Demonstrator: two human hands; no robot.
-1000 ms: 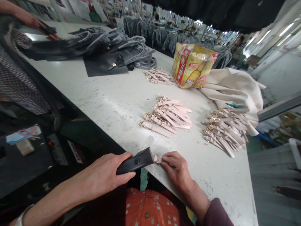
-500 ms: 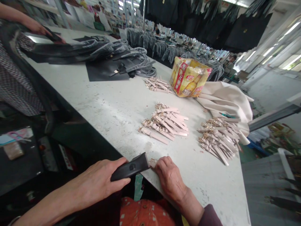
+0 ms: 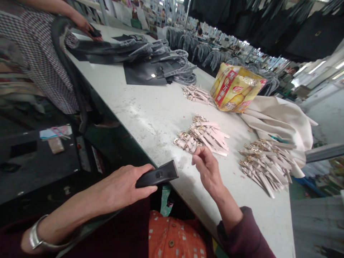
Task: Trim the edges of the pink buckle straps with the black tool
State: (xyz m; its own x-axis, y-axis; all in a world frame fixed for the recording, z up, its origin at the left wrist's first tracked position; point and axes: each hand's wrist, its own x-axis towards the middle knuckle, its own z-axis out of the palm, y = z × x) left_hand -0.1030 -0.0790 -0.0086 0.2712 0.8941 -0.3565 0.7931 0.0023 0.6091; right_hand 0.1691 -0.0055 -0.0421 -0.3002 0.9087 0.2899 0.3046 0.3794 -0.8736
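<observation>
My left hand (image 3: pixel 120 184) is wrapped round a black, flat-ended tool (image 3: pixel 158 174) at the table's near edge. The fingers of my right hand (image 3: pixel 209 170) are pressed together at the front of a pile of pale pink straps with gold buckles (image 3: pixel 208 132); whatever lies between the fingertips is too small to tell. To the right is a second strap pile (image 3: pixel 266 163), and a smaller one (image 3: pixel 196 94) lies farther back, beside a yellow and red box (image 3: pixel 236 87).
Black bags with wrapped handles (image 3: pixel 146 70) lie at the table's far left, where another person's hand (image 3: pixel 84 27) holds a dark object. Cream fabric (image 3: pixel 285 118) is heaped behind the right pile. A dark cabinet (image 3: pixel 34 157) stands left of the table (image 3: pixel 142 118).
My right hand has moved forward from beside the black tool to the middle strap pile. My left hand still holds the tool. The whole view has shifted.
</observation>
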